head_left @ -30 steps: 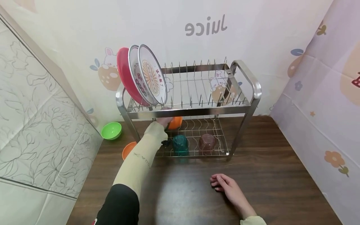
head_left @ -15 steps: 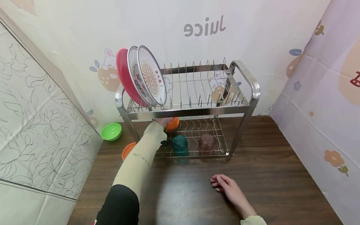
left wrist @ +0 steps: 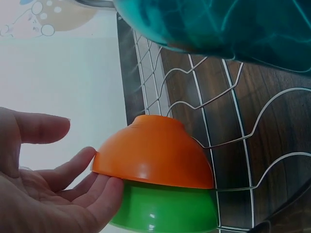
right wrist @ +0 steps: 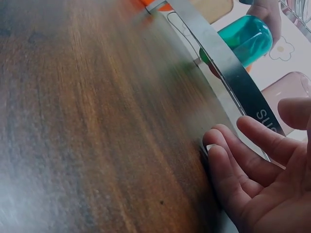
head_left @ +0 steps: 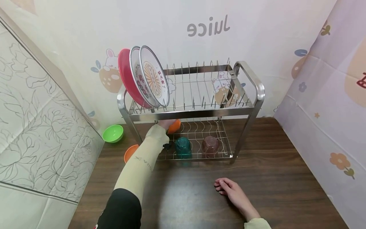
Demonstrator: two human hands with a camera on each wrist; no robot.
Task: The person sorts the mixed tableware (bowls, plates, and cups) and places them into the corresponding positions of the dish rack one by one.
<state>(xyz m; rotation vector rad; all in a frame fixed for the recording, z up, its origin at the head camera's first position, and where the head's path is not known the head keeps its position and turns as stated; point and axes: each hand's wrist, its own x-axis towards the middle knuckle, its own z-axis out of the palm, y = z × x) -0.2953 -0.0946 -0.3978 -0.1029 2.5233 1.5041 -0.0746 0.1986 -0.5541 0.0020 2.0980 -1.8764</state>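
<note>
My left hand reaches under the top tier of the metal dish rack. In the left wrist view, an orange bowl sits upside down over a green bowl on the wire lower shelf. The fingertips of my left hand touch the orange bowl's rim, and the thumb stands away from it. An upturned teal glass is close to that hand. My right hand rests on the table in front of the rack, fingers loosely curled around nothing.
A pinkish glass stands upturned on the lower shelf, right of the teal one. Several plates lean in the top tier's left end. Left of the rack are another green bowl and an orange bowl, partly behind my sleeve.
The orange bowl under the rack has shifted slightly left and tilted in the head view. My left hand has barely moved, and the right hand stays in place.
</note>
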